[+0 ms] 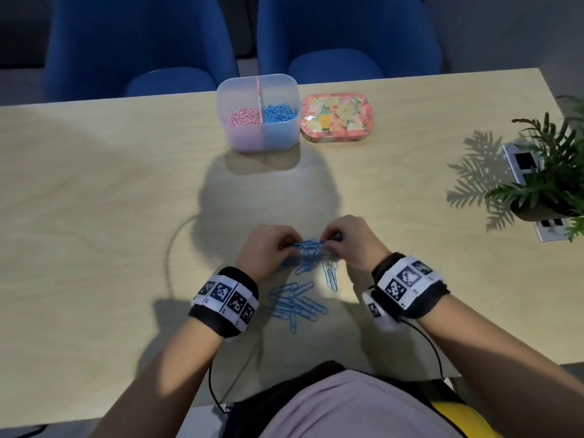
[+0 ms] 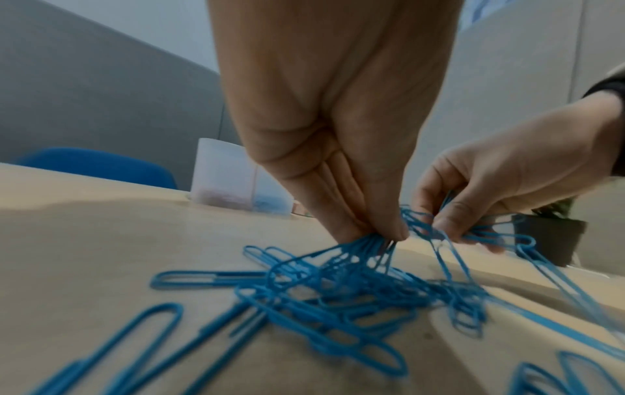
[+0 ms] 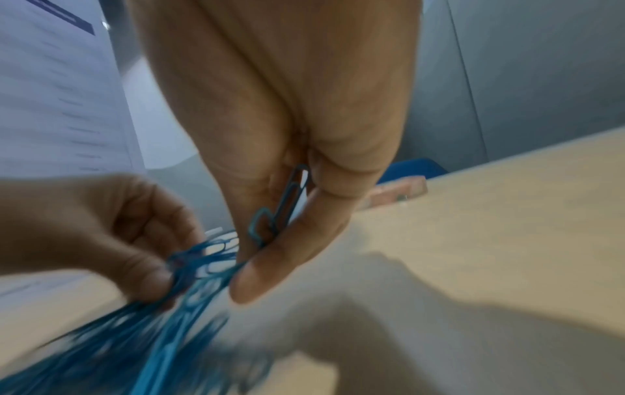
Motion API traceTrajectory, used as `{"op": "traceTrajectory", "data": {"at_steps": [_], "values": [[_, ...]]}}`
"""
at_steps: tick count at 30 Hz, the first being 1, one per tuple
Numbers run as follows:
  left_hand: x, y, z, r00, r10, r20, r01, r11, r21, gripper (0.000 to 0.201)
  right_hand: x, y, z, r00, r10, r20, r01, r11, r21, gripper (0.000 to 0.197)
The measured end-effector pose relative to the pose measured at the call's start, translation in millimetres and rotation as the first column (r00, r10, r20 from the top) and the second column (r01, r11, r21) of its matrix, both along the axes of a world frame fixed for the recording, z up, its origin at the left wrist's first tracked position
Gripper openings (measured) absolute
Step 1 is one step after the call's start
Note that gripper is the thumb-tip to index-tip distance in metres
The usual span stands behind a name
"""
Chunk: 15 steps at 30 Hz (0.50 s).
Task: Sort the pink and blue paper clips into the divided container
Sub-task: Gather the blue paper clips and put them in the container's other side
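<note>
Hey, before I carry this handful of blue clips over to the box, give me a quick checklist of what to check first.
1. Left hand pinches the blue clips: ok.
2. Right hand pinches them too: ok.
3. Bunch free of the loose clips on the table: cannot tell, strands dangle.
4. Blue side of the divided container, right of the divider, open: ok.
5. No pink clips in the bunch: ok.

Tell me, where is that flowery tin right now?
In the head view the tin sits at the table's far edge, just right of the divided container, well beyond both hands and left of the plant.
</note>
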<state>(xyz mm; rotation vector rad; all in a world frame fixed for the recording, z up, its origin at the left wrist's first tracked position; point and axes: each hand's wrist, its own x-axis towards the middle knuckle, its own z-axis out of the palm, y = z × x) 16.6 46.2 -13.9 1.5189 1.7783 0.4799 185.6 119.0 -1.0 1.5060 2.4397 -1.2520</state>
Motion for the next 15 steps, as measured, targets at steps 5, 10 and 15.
{"op": "traceTrajectory", "data": {"at_steps": [5, 10, 15], "values": [[-13, -2, -1, 0.958, 0.158, 0.24, -0.155, 0.987, -0.033, 0.016, -21, 59, 41, 0.98, -0.101, -0.171, 0.096, 0.995, -0.04, 0.005], [-17, -1, 1, 0.915, 0.23, 0.332, -0.234, 0.972, -0.028, 0.015, -71, 123, 73, 0.924, -0.271, -0.269, 0.241, 0.96, -0.139, 0.009], [-23, 20, 15, 0.832, 0.322, 0.451, -0.378, 0.925, 0.037, 0.021, -125, 166, 79, 0.877, -0.385, -0.289, 0.369, 0.923, -0.109, 0.021]]}}
